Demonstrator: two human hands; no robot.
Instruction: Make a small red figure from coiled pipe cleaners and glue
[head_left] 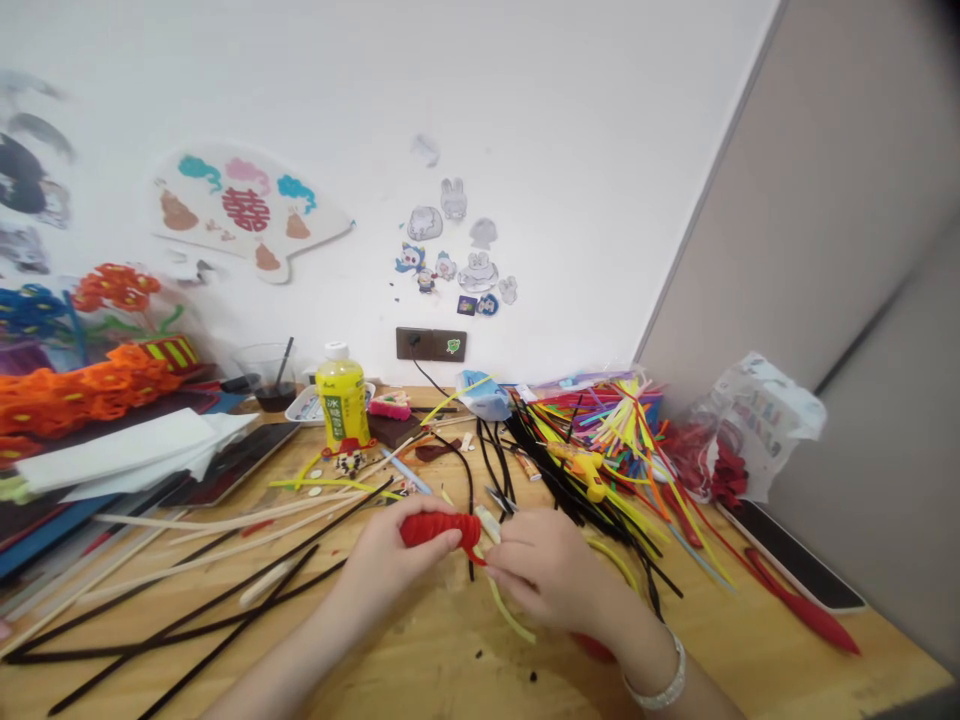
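Wound into a bright red coil (446,525), tightly ridged, stubby and roughly cylindrical. Held nearly level in the left hand (397,550), partly covered by fingers, well apart from the yellow bottle (343,400), to its right and nearer the viewer. Drawn out at the end farther from the bottle into a short tail, curving down to the right hand (555,565).

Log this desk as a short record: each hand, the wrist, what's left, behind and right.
Left hand: holds a red coil
Right hand: seems to pinch the red strand off that coil
Right wrist: bracelet
Left: black strips, crossing
Behind: yellow bottle, upright
Right: multicoloured strips, piled
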